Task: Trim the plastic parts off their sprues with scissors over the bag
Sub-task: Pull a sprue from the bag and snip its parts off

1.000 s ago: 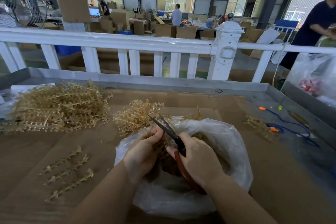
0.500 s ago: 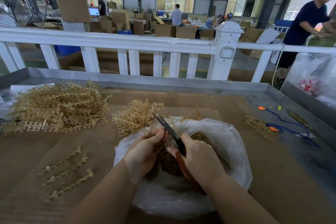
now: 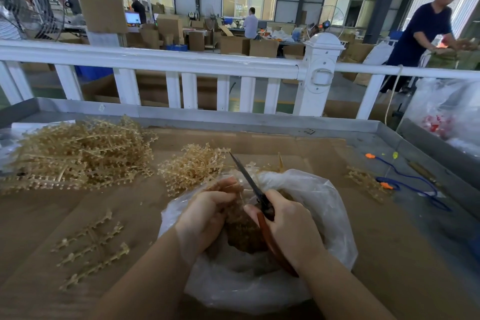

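Mid-trim: left hand (image 3: 205, 218) pinches a sprue, probably, over the bag (image 3: 324, 205); right hand (image 3: 291, 226) grips closed scissors (image 3: 249, 184). Next: reopen, snip.

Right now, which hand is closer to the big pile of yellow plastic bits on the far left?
Left. The left hand is over the bag, on the side toward the big pile. The right hand, gripping the scissors, is farther right.

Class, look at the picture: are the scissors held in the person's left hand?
No: the right hand grips the scissors over the bag, while the left hand holds a sprue piece.
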Tool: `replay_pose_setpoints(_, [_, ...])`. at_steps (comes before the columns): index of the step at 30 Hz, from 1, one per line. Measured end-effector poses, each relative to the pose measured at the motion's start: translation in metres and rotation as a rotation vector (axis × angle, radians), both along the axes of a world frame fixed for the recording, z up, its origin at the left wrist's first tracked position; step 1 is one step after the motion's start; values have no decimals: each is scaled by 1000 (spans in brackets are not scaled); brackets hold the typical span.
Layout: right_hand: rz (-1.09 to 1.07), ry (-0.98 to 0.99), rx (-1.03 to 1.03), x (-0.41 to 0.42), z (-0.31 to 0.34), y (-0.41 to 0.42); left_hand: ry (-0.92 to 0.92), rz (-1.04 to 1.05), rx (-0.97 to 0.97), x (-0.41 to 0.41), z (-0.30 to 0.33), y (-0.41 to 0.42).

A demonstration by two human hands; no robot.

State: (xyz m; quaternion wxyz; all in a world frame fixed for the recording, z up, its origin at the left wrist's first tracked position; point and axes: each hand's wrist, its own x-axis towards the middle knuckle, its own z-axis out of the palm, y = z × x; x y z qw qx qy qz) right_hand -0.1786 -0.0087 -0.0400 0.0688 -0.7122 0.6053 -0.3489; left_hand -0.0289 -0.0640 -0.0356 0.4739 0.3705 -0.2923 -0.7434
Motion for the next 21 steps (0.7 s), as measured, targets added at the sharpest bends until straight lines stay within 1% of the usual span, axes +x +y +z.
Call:
replay_pose_setpoints(2, [-14,-32,-3,-1,0,-1,7,-21,-60,2,2,1])
replay_pose_setpoints(7, [-54,-84,-12,-2,-1,-2,-103,18,-174,1,9,6])
replay_pose_setpoints(12, [-40,-20,-1,-1,-5,-2,-278,89,-223,-2,9,6])
replay_pose_setpoints(14, [-34,-2,11,-1,-6,-1,-321,86,-215,-4,7,6])
replay_pose_setpoints(15, [-30,5,17,-1,-6,-1,-300,72,-194,-4,7,6])
replay_pose_setpoints(16, [-31,15,21,-1,-7,-1,-230,58,-160,-4,6,5])
replay_pose_setpoints(18, [-43,34,29,-1,-7,0,-29,11,-91,-2,5,4])
replay_pose_setpoints(19, [-51,39,29,-2,-8,0,15,-12,-88,0,4,4])
replay_pose_setpoints(21, [-66,44,25,-3,-10,-1,-28,-16,-104,2,-1,4])
